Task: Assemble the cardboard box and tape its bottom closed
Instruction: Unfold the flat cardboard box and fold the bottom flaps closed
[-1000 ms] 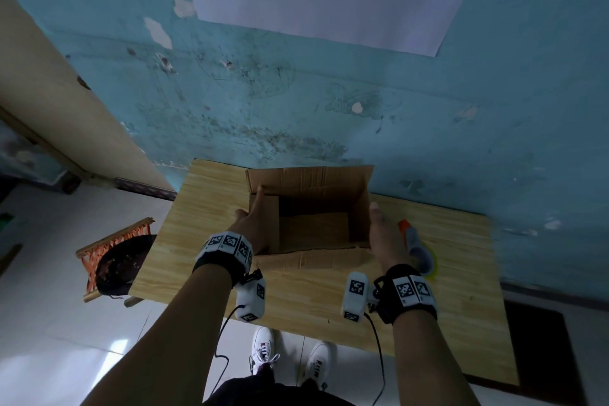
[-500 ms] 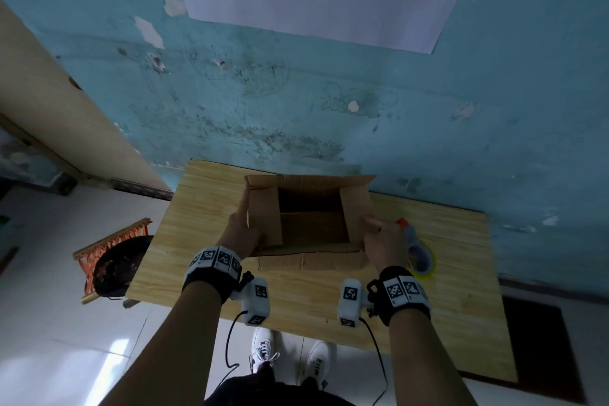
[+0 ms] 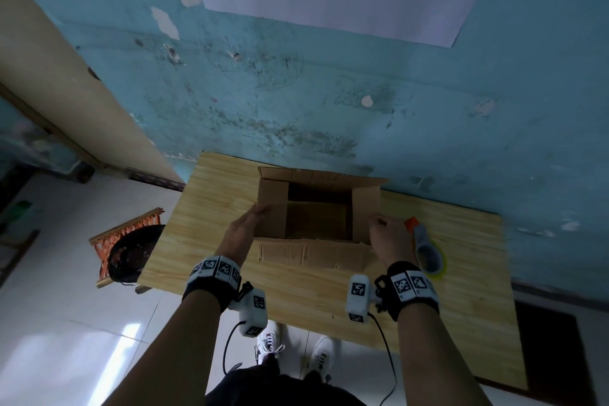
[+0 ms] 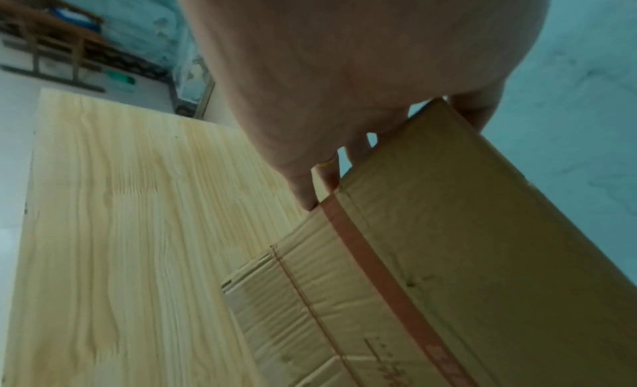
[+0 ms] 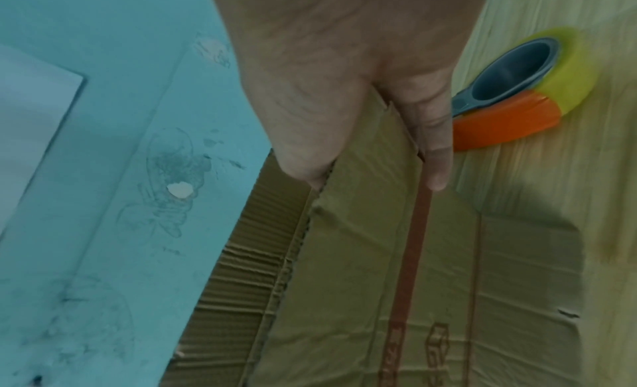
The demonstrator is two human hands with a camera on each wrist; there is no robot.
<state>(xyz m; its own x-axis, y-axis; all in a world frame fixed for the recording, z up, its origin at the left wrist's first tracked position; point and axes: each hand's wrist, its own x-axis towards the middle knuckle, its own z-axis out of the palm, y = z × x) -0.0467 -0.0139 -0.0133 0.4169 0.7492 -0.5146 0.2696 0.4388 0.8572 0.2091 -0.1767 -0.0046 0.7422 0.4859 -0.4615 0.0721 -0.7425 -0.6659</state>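
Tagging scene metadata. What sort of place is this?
Likely a plain room in a worn home or small workshop, not a factory line: a scuffed, peeling teal wall, a white tiled floor, and one small wooden table holding the cardboard box and a tape dispenser.

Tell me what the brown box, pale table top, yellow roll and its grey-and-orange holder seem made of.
Brown box: corrugated cardboard, matte; fluting shows at its cut edge. Pale table top: wood or wood-look laminate, visible grain lines. Yellow roll: likely glossy translucent plastic tape. Grey-and-orange holder: apparently smooth plastic.
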